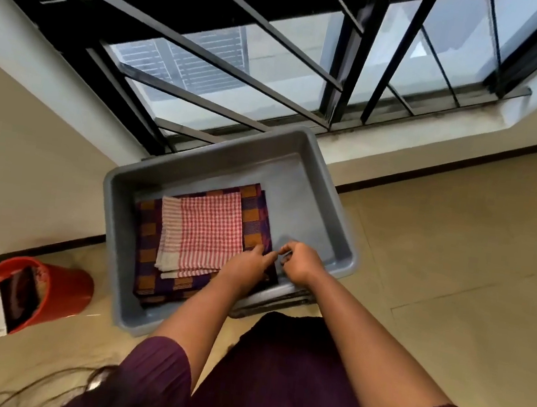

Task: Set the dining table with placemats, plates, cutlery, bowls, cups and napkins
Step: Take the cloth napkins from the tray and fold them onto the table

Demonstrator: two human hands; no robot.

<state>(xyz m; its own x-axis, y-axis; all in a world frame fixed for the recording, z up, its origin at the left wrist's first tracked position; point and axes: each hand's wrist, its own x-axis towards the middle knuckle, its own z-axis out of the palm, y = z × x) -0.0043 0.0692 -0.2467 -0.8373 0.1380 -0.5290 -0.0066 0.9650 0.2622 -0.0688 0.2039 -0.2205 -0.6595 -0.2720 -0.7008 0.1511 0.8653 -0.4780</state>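
Two hands work the purple-and-orange placemats' [150, 249] near right corner: your left hand [246, 265] presses flat, right hand [300, 264] pinches something unclear. Lift the whole stack from the grey tub [119, 192].

The person wears a dark plum garment [276, 373] of finely pleated, ribbed cloth, with short loose sleeves [154, 378] that end above the elbows and leave both forearms bare. Below the left sleeve, a few dark strands of hair [75, 386] hang loose.
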